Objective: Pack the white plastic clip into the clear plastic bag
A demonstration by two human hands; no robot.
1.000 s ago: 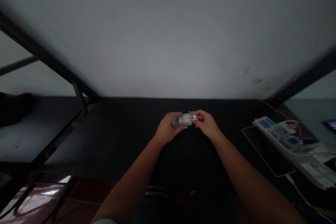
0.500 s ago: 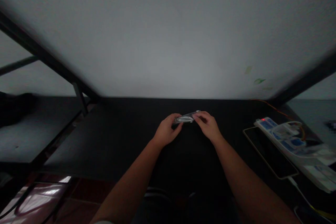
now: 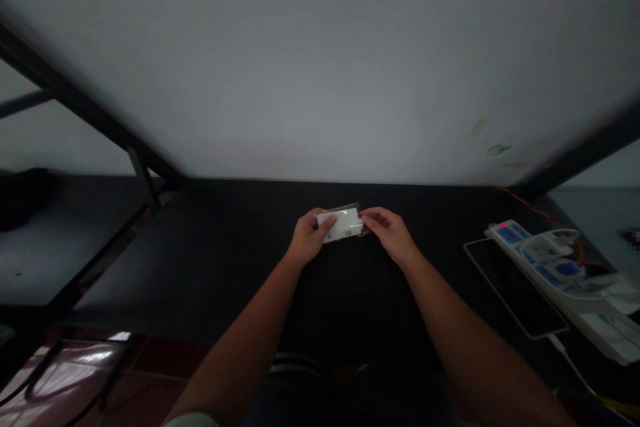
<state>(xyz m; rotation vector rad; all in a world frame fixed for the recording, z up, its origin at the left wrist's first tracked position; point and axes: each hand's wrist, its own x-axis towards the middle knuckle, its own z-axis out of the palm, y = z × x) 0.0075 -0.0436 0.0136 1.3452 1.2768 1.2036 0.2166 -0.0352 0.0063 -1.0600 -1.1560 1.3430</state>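
Above the black desk (image 3: 240, 233), a small clear plastic packet with a white card face (image 3: 343, 223) is held between my two hands. My left hand (image 3: 307, 239) grips its left end, thumb lying across the white face. At the packet's right edge, my right hand (image 3: 393, 233) pinches with thumb and forefinger. Small dark marks show along the lower part of the card; they are too small to read. The underside of the packet is hidden.
To the right lies a phone or tablet (image 3: 517, 287) with a white cable (image 3: 560, 347) plugged in. Beside it is a white and blue power strip (image 3: 530, 253) with a red light and plugs. A grey wall (image 3: 320, 80) rises behind the desk, with dark metal bars (image 3: 95, 107) at the sides.
The packet has been turned over: its coiled whitish content showed before, and the white card face shows now. My left hand has shifted slightly left, its thumb now on the face.
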